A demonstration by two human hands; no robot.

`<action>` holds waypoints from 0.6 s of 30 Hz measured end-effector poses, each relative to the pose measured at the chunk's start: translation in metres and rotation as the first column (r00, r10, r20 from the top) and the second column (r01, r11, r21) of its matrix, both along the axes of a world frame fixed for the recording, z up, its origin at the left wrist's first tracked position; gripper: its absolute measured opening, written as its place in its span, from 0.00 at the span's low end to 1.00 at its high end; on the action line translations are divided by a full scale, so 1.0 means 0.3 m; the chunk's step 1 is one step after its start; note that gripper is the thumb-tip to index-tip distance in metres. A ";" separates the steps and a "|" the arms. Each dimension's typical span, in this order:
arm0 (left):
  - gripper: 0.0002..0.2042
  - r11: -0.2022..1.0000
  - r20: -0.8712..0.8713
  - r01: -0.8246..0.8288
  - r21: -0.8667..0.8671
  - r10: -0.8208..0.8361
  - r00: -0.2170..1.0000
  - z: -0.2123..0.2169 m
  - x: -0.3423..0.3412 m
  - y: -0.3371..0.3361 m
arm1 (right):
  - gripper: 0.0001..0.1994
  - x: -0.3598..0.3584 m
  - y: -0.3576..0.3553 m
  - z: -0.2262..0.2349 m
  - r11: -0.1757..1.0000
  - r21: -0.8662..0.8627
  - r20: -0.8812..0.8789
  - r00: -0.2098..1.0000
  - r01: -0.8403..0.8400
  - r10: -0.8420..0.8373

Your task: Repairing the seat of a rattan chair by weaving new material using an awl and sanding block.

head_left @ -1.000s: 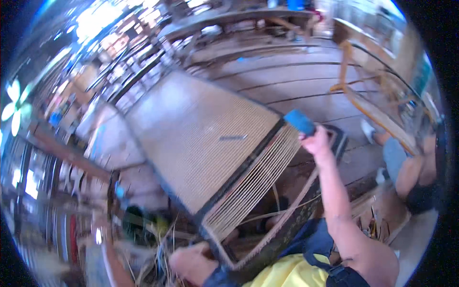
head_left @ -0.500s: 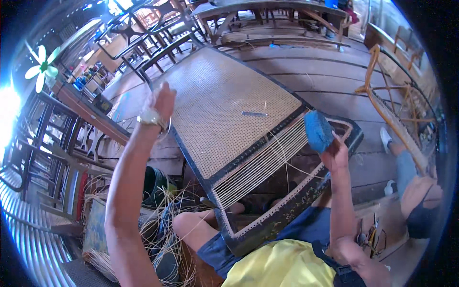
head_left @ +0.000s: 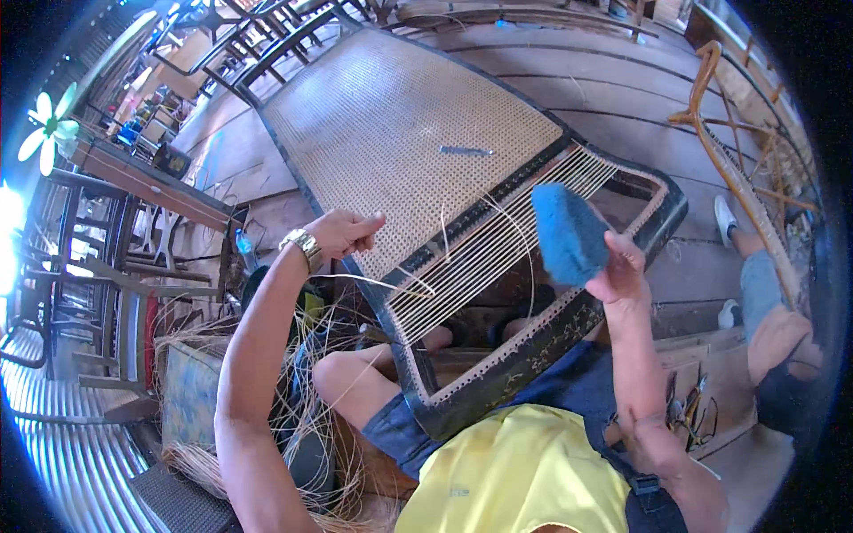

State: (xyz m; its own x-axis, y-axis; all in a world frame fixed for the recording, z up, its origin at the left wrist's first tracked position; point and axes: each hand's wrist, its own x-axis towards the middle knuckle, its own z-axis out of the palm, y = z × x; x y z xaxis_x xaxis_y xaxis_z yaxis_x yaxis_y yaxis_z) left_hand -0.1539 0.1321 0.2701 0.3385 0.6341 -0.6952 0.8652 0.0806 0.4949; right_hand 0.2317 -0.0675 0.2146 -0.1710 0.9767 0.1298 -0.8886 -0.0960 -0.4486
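My right hand [head_left: 619, 271] grips a rough blue sponge [head_left: 569, 233] by its right side, above the near end of a dark frame [head_left: 524, 366] with gold decoration. The frame leans over my knees. Its far part carries a woven cane panel [head_left: 382, 115]; parallel cane strands [head_left: 489, 256] cross its nearer opening, and small holes line the near rim. My left hand [head_left: 346, 234] hovers by the panel's left edge with fingers closed together; what they hold, if anything, is hidden. Loose cane ends curl below it. A thin flat strip [head_left: 466, 150] rests on the panel.
Loose cane strands [head_left: 306, 444] hang in a tangle by my left knee, beside a worn box [head_left: 191, 391]. Dark chair frames stand at the left. A bent brown frame [head_left: 733, 151] leans at the right, near another person's leg [head_left: 760, 284]. Pliers-like tools [head_left: 697, 400] lie at lower right.
My left hand has come down and to the right, toward the panel's near edge. The blue sponge has shifted left in my right hand. The view has tilted lower.
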 end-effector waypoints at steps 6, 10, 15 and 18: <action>0.17 0.994 0.165 -0.086 0.066 0.074 0.983 -0.118 0.052 -0.057 | 0.37 -0.147 0.044 0.049 1.000 0.026 0.305 0.952 0.017 -0.024; 0.14 0.932 0.480 -0.362 0.014 0.311 0.820 -0.198 0.172 -0.130 | 0.36 -0.295 0.087 0.059 0.955 0.224 0.657 0.693 0.196 -0.296; 0.11 0.896 0.668 -0.415 -0.160 0.408 0.623 -0.196 0.289 -0.249 | 0.31 -0.434 0.161 0.005 0.851 0.518 0.848 0.074 0.082 -0.524; 0.10 0.773 0.620 -0.298 -0.560 0.630 0.468 -0.138 0.227 -0.257 | 0.29 -0.334 0.147 -0.001 0.956 0.241 0.854 0.432 0.168 -0.291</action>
State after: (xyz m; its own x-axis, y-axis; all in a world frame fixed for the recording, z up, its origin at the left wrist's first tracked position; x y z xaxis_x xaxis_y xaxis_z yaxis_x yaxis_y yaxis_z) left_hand -0.0858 0.0549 0.2287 0.5481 0.6493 -0.5272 -0.0307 0.6456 0.7631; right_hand 0.1315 -0.0235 0.2145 -0.0252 0.9884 0.1496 -0.0025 0.1496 -0.9887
